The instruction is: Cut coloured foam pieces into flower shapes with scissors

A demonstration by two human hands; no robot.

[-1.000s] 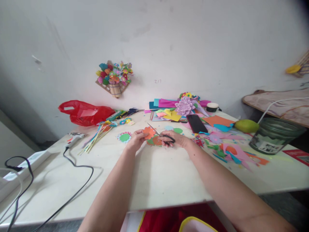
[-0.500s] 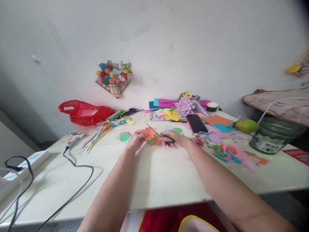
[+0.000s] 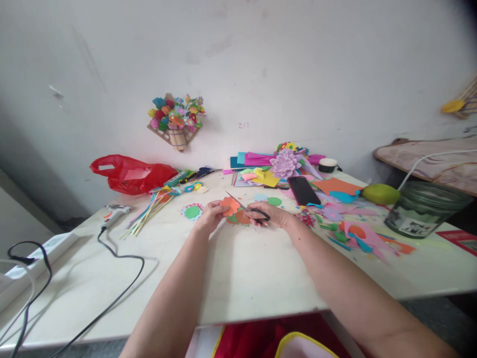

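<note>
Pinched in my left hand is an orange flower cutout with a scalloped edge. My right hand is closed around the dark handles of a pair of scissors. Their blades point up and left, just beside the orange cutout; whether they touch it I cannot tell. Below the hands lie green and orange cutouts, partly covered. Left of my left hand rests a layered flower with a green round centre. Behind my right hand are a green disc and a pale blue disc.
At left are a glue gun with its cord, a white power strip, thin sticks and a red plastic bag. To the right lie a phone, colourful scraps, a green fruit and a glass jar.
Almost nothing differs. Both hands keep their places, with the scissors and the orange cutout still held; the scissor blades look slightly closer together.
</note>
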